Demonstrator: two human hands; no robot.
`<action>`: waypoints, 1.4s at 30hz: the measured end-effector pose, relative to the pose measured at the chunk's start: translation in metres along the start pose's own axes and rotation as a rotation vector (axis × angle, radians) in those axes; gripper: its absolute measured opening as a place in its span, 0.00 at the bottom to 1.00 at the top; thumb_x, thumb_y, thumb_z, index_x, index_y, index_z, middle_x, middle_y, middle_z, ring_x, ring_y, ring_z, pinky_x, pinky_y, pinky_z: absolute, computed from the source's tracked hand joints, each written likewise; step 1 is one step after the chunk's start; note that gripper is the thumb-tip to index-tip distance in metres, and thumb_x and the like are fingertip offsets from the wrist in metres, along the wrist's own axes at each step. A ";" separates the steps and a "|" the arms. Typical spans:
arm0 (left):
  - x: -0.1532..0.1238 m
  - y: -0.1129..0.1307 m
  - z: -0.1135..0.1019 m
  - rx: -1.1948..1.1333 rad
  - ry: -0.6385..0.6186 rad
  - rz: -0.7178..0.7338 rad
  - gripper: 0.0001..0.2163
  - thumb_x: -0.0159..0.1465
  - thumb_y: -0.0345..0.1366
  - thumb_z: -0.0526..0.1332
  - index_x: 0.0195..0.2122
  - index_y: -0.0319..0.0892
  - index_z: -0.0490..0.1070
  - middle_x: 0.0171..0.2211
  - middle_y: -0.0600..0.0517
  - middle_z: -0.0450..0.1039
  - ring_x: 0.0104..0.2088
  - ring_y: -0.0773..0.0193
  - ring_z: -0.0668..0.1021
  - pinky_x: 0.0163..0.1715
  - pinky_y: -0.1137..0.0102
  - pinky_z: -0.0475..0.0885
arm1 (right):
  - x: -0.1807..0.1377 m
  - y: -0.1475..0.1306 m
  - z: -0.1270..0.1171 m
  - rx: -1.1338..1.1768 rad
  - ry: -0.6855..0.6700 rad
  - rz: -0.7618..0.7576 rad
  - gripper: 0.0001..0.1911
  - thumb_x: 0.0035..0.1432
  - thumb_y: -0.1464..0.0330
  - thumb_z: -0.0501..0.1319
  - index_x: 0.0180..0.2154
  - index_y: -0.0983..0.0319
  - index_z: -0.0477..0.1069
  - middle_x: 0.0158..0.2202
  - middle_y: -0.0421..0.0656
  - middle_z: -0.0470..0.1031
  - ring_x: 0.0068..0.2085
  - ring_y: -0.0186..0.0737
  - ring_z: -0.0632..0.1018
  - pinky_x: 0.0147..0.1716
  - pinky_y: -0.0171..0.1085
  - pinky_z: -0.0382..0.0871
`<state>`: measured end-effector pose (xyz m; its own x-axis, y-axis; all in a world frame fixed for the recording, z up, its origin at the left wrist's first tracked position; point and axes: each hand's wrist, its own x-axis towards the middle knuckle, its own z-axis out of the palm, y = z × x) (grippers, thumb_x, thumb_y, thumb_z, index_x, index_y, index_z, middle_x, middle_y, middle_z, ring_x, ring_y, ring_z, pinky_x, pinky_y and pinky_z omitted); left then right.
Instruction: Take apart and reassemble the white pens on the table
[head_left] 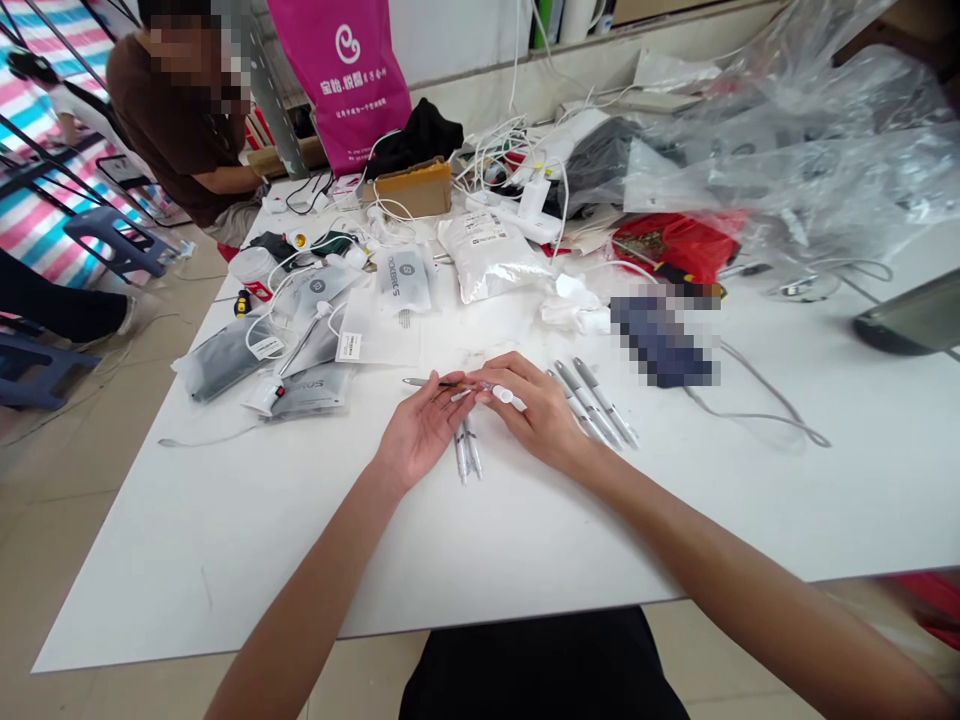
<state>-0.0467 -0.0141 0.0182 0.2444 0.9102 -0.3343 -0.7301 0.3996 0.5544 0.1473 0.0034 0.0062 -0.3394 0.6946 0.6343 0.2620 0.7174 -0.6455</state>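
Observation:
My left hand [424, 430] is turned partly palm up, its thumb and fingertips closed on a slim pen [417, 382] whose grey end sticks out to the left. My right hand [536, 408] meets it from the right, fingers pinched round the same pen's other stretch, near a white end piece [502, 394]. Fingers cover the middle, so I cannot tell if it is one piece or separate parts. Silver-and-white pens [466, 452] lie on the table just below my hands. Three more silver-and-white pens [596, 402] lie side by side right of my right hand.
Grey packaged pouches [300, 390], a filled white plastic bag [495, 255] and tangled white cables [495, 150] crowd the white table's [675, 510] back. A blurred-out dark blue object [664, 340] with a cable lies right. Clear plastic sheeting [787, 150] heaps behind. A person [180, 130] sits back left.

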 end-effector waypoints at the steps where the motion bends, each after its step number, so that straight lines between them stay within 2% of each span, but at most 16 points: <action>1: 0.000 0.000 0.000 0.011 -0.004 -0.001 0.12 0.76 0.35 0.60 0.43 0.32 0.79 0.43 0.42 0.81 0.47 0.59 0.85 0.58 0.65 0.80 | 0.000 0.000 0.000 0.004 -0.004 0.003 0.15 0.74 0.67 0.59 0.58 0.54 0.76 0.49 0.48 0.77 0.47 0.42 0.81 0.45 0.40 0.80; 7: -0.001 -0.001 0.003 0.067 -0.017 -0.004 0.12 0.76 0.36 0.60 0.44 0.32 0.80 0.45 0.39 0.83 0.46 0.58 0.86 0.58 0.66 0.79 | 0.000 -0.001 -0.003 0.002 -0.041 0.030 0.17 0.75 0.67 0.58 0.61 0.51 0.74 0.52 0.47 0.77 0.50 0.43 0.81 0.52 0.45 0.79; 12: -0.001 -0.001 0.004 0.059 -0.013 0.000 0.12 0.76 0.36 0.60 0.44 0.32 0.80 0.44 0.40 0.83 0.43 0.60 0.86 0.57 0.65 0.80 | 0.001 -0.003 -0.005 -0.008 -0.060 0.019 0.19 0.75 0.69 0.57 0.63 0.50 0.73 0.52 0.47 0.76 0.51 0.43 0.80 0.51 0.45 0.79; 19: -0.003 0.000 0.005 0.069 -0.054 0.024 0.13 0.76 0.37 0.60 0.43 0.32 0.80 0.44 0.41 0.83 0.44 0.60 0.85 0.56 0.66 0.80 | -0.001 -0.001 -0.004 -0.024 -0.049 0.003 0.20 0.74 0.69 0.59 0.63 0.50 0.72 0.52 0.48 0.75 0.49 0.43 0.80 0.50 0.44 0.80; 24: -0.003 0.001 0.006 0.056 -0.040 0.020 0.13 0.76 0.36 0.59 0.43 0.32 0.80 0.44 0.41 0.83 0.44 0.60 0.85 0.56 0.66 0.80 | -0.001 0.001 -0.002 -0.066 -0.033 -0.014 0.21 0.73 0.71 0.59 0.63 0.51 0.72 0.51 0.49 0.74 0.49 0.44 0.79 0.49 0.45 0.80; 35: -0.003 0.000 0.005 0.084 -0.036 0.013 0.13 0.75 0.37 0.60 0.44 0.32 0.81 0.45 0.41 0.83 0.47 0.59 0.85 0.58 0.67 0.79 | -0.004 0.006 -0.001 -0.116 -0.015 -0.004 0.17 0.74 0.69 0.58 0.60 0.53 0.74 0.52 0.49 0.73 0.48 0.44 0.79 0.49 0.46 0.80; 42: -0.003 -0.001 0.005 0.078 -0.007 0.021 0.11 0.75 0.36 0.62 0.43 0.33 0.81 0.45 0.40 0.83 0.49 0.57 0.85 0.61 0.65 0.77 | -0.003 0.006 0.000 -0.076 0.000 0.047 0.14 0.75 0.65 0.57 0.58 0.54 0.75 0.51 0.50 0.75 0.49 0.45 0.80 0.48 0.47 0.81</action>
<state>-0.0436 -0.0162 0.0225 0.2336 0.9192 -0.3169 -0.6831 0.3871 0.6192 0.1496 0.0056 0.0005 -0.3249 0.7275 0.6043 0.3455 0.6861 -0.6402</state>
